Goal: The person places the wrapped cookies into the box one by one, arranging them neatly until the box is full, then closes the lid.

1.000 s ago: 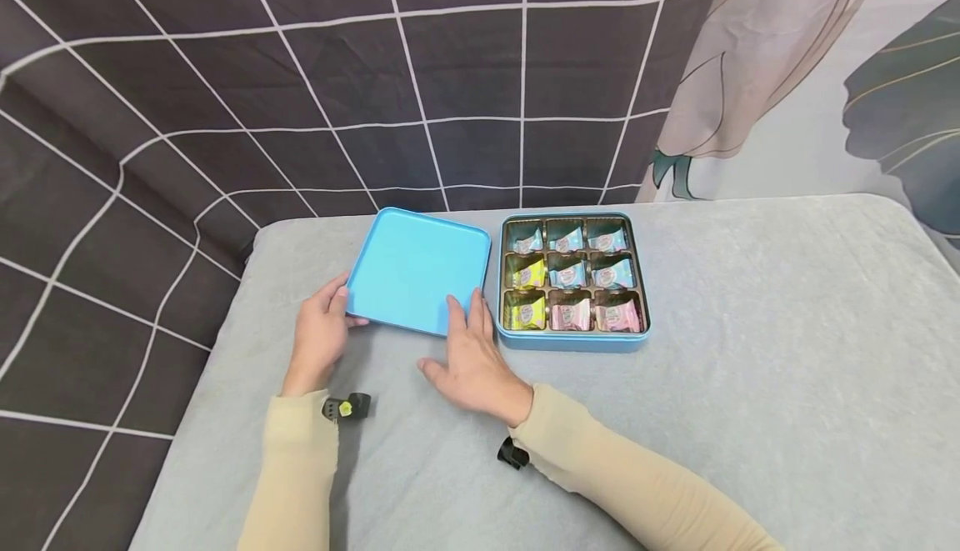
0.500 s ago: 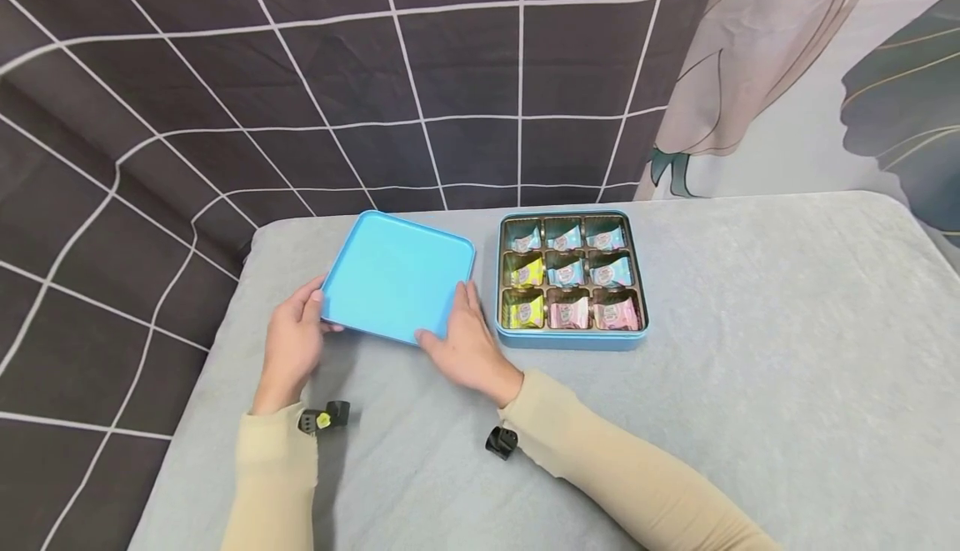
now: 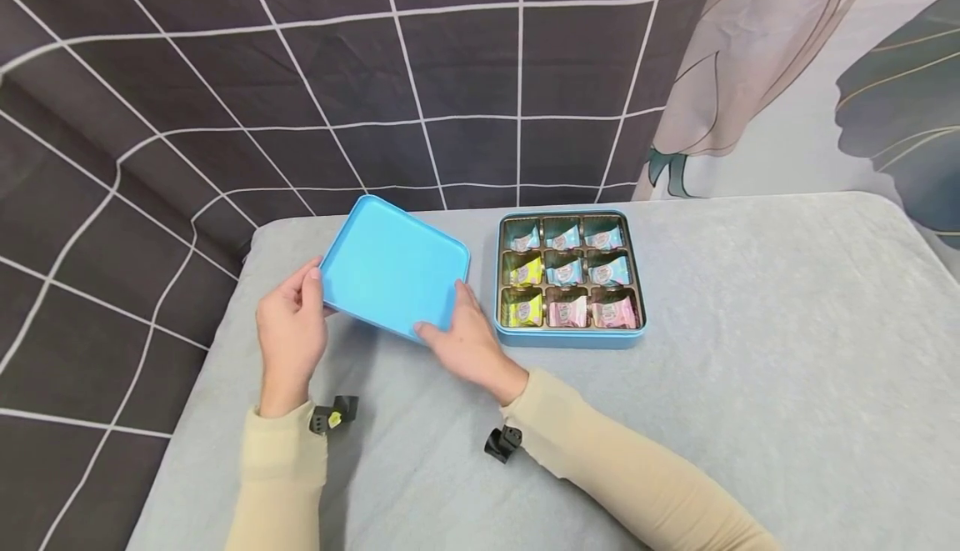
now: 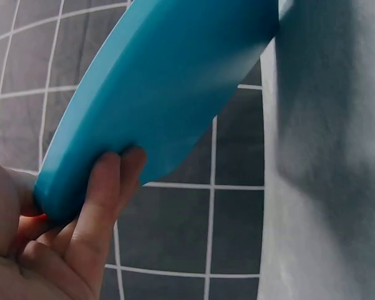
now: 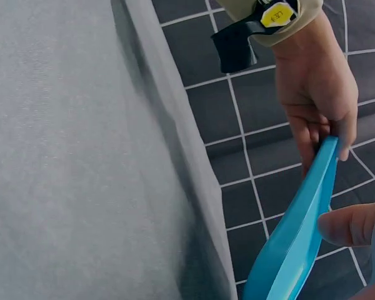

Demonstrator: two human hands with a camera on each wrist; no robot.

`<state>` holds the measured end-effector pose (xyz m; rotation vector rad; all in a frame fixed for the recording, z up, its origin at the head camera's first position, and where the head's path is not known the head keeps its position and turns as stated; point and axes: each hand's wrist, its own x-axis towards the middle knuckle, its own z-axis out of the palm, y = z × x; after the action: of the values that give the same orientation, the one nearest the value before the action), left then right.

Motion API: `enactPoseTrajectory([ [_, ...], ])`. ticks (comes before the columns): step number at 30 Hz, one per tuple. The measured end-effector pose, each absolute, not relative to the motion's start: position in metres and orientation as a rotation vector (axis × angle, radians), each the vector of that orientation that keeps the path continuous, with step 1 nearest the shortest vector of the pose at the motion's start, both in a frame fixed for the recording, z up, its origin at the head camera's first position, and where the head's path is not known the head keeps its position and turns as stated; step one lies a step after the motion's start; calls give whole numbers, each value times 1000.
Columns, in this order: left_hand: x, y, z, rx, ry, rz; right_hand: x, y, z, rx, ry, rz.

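A blue square tin lid (image 3: 393,267) is tilted above the table, its far edge raised and a shadow beneath it. My left hand (image 3: 292,330) pinches its left corner; in the left wrist view the fingers (image 4: 103,187) lie under the smooth blue underside. At the lid's near right corner, my right hand (image 3: 472,343) grips with the thumb at the near edge and the fingers along the right edge. In the right wrist view that thumb (image 5: 350,225) touches the lid. Right of the lid stands the open blue tin (image 3: 573,339), its compartments holding several wrapped sweets (image 3: 567,272).
A grey cloth (image 3: 750,351) covers the table. Behind it hangs a dark curtain (image 3: 465,76) with white grid lines, and a patterned light fabric (image 3: 780,76) at the right. Black wrist cameras (image 3: 502,443) hang from the sleeves.
The lid has shifted left, away from the tin, and its far edge has tilted up. My left hand moved left with it; the right thumb came onto its near edge. The tin stayed put.
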<state>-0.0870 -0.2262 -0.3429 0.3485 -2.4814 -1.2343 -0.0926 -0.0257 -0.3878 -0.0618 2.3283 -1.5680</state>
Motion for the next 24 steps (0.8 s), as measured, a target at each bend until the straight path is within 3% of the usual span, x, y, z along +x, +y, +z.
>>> enactPoseTrajectory([
  [10,-94,-201,-335,207,-2336,-1046,-95,-22,-374,-185,2340,-1520],
  [24,-95,-167,-337,-47,-2248,-743,-109,-11,-320,-262,2256,-1733],
])
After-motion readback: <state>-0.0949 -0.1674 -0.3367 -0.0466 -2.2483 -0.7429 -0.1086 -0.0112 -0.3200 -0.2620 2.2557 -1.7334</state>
